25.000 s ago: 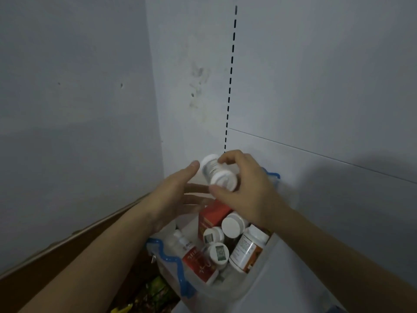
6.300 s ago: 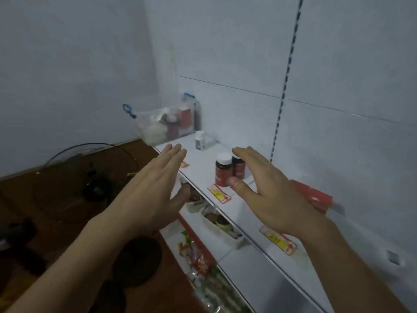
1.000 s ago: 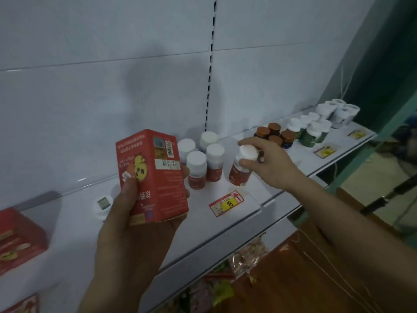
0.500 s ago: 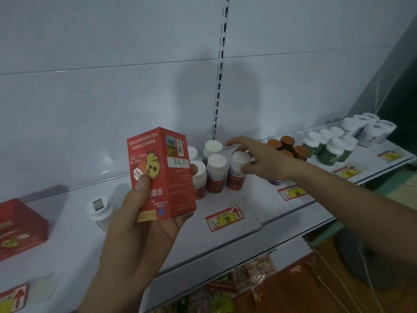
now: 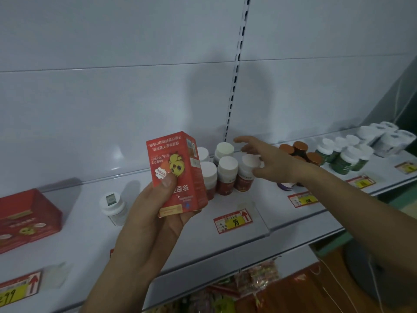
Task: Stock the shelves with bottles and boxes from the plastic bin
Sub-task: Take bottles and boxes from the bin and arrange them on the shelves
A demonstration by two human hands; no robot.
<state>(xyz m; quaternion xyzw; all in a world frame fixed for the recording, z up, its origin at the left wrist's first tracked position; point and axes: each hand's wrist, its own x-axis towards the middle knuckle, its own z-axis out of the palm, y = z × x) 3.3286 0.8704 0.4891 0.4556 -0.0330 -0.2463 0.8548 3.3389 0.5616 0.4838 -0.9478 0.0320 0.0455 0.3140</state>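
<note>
- Head view: my left hand (image 5: 155,213) grips the red box (image 5: 177,171) upside down, in front of the shelf (image 5: 248,233).
- My right hand (image 5: 268,160) is open, fingers loose over the white-capped bottle (image 5: 247,172) at 2 o'clock from the box.
- I judge the box should be turned upright and set on a flat bare place.
- Box: smooth cardboard with sharp corners. Bottles: round, hard plastic.

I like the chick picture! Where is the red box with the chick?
The red chick box is held up in the left hand, left of centre, in front of the white-capped red bottles on the shelf.
</note>
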